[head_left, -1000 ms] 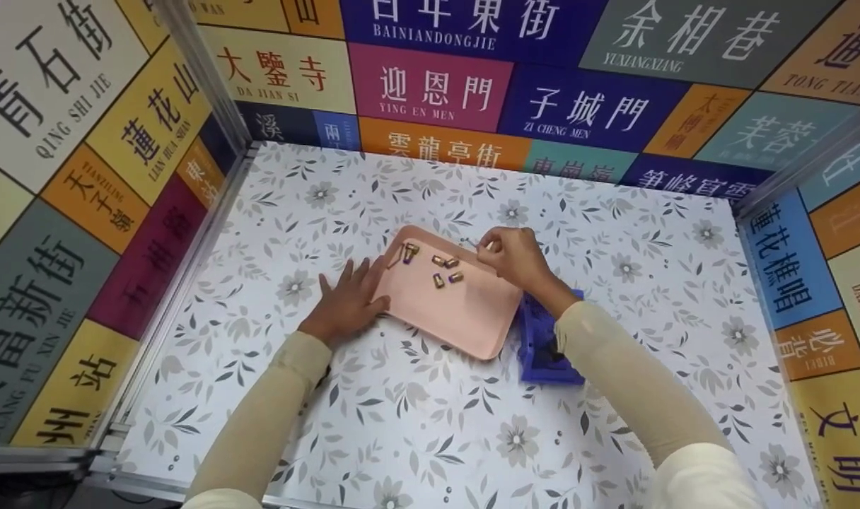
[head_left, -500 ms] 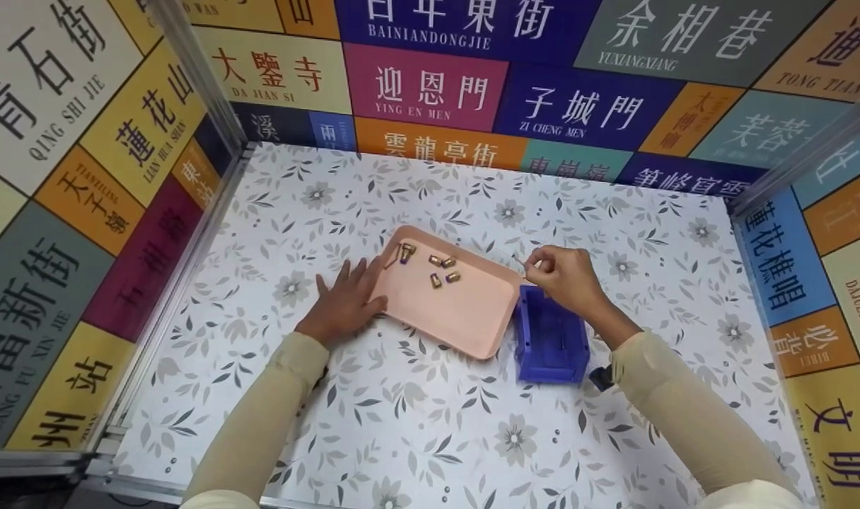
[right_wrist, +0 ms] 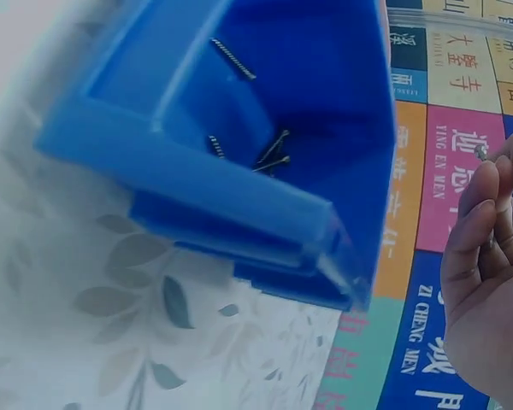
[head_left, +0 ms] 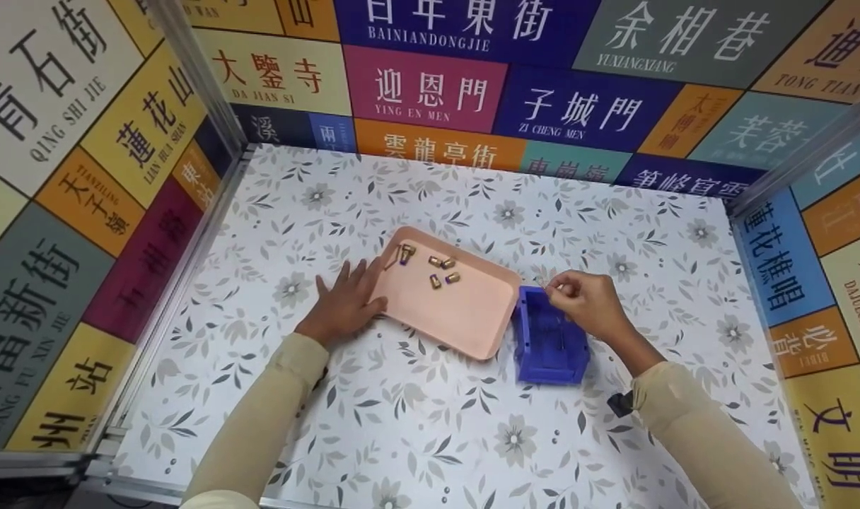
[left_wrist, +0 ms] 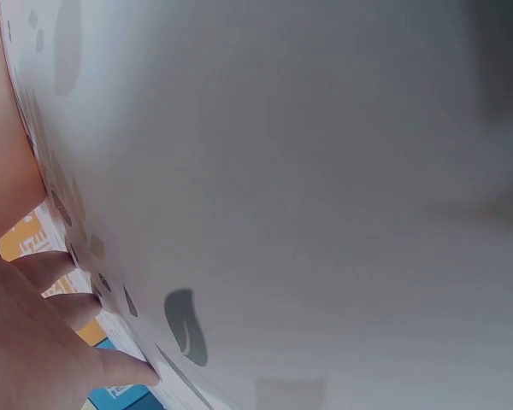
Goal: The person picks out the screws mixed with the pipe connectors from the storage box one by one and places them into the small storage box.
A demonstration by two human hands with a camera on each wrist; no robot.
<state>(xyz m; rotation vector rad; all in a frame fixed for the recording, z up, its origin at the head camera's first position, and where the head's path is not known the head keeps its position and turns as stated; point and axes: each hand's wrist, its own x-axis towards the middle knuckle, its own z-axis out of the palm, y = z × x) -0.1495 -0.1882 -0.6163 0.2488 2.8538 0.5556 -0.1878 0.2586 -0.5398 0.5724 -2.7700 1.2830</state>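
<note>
My left hand (head_left: 341, 304) lies with spread fingers against the left edge of the pink tray (head_left: 444, 332), thumb at its rim. In the left wrist view its fingertips touch the patterned surface. Over the far right corner of the blue bin (head_left: 554, 373), my right hand (head_left: 589, 304) pinches a small screw (right_wrist: 481, 153) between thumb and forefinger; most of the screw is hidden by the fingers. Inside the bin, the right wrist view shows several dark screws (right_wrist: 233, 60). Several brass-coloured cylinders (head_left: 436, 281) with purple ends lie in the tray's far left half.
The bin stands close beside the tray's right end. A white leaf-patterned tabletop (head_left: 416, 424) carries both. Printed panels (head_left: 430, 85) enclose the far side and both flanks, with metal frame bars (head_left: 207, 78) at the corners.
My right hand has moved from over the tray's far edge to the right and nearer, out to the bin's far corner, still pinching the screw. The left hand and tray stay put.
</note>
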